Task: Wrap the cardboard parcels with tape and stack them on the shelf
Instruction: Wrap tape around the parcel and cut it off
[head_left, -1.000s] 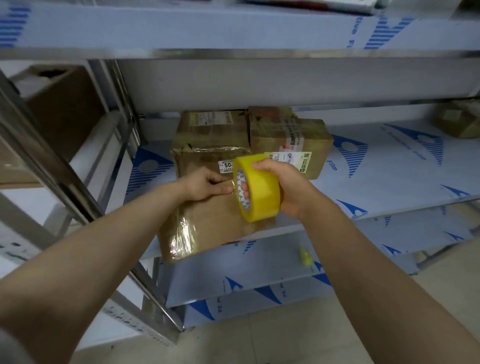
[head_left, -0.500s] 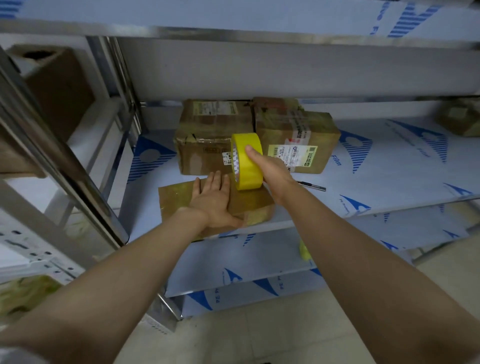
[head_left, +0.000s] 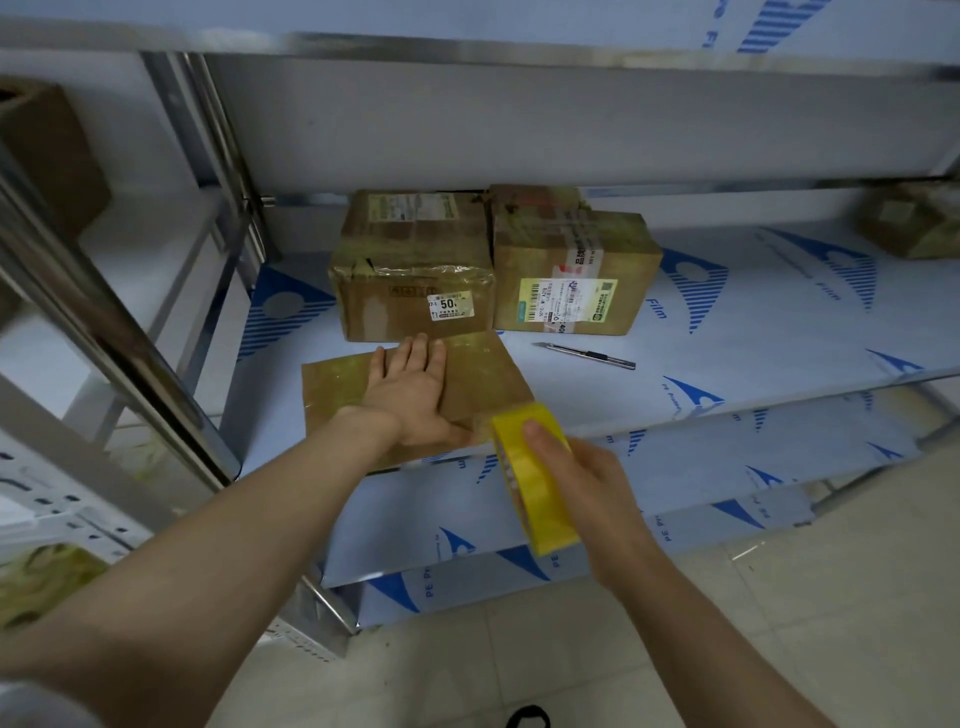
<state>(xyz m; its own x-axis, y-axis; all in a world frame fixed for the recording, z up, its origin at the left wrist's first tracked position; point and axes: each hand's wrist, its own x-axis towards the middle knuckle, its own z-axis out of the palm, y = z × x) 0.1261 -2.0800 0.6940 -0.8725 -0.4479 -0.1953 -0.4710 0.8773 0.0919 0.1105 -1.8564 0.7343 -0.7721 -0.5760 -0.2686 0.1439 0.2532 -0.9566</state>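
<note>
Two taped parcels (head_left: 410, 270) stood side by side at the back of the shelf (head_left: 779, 332), apparently finished. One flat parcel (head_left: 483, 374) lay at its front edge, wrapping judged unfinished: left hand (head_left: 410, 395), grip spread flat, pressed it; right hand (head_left: 587, 483), grip clamped round the tape roll (head_left: 535, 493), hung just off that edge. The knife (head_left: 589, 356) lay nearby.

Colours noted: tape roll (head_left: 535, 478) bright yellow; flat parcel (head_left: 478, 374) brown; shelf (head_left: 779, 332) white film with blue striped-triangle logos; box label (head_left: 569, 301) pale yellow, green-edged; floor (head_left: 779, 623) beige tiles.
</note>
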